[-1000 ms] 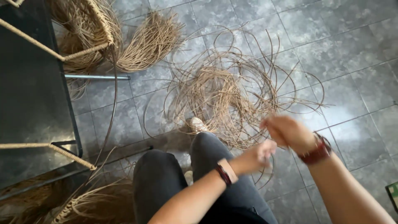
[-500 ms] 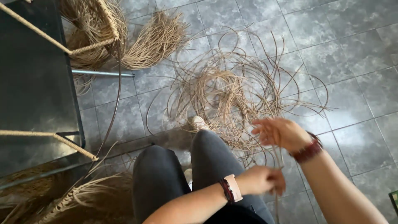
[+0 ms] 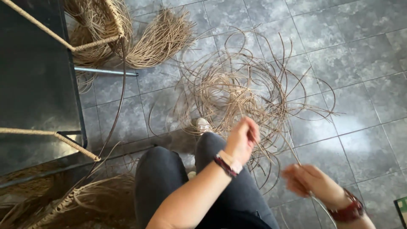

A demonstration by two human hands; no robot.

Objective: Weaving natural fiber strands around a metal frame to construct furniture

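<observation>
- Grey tiled floor (image 3: 360, 51) seen w/ loose tangle of rattan strands (image 3: 237, 89) spread just ahead of the knees.
- Left hand (image 3: 242, 138) closed on a thin strand (image 3: 277, 140), raised over tangle's near edge.
- Right hand (image 3: 311, 180) blurred; fingers curled, grip can't be told.
- Black frame (image 3: 78, 106) at left, cord-wrapped.

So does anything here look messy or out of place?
Yes: a loose tangle of cane strands sprawls in loops over the grey floor tiles, past the knees. The left hand and blurred right hand hold a strand.
</observation>
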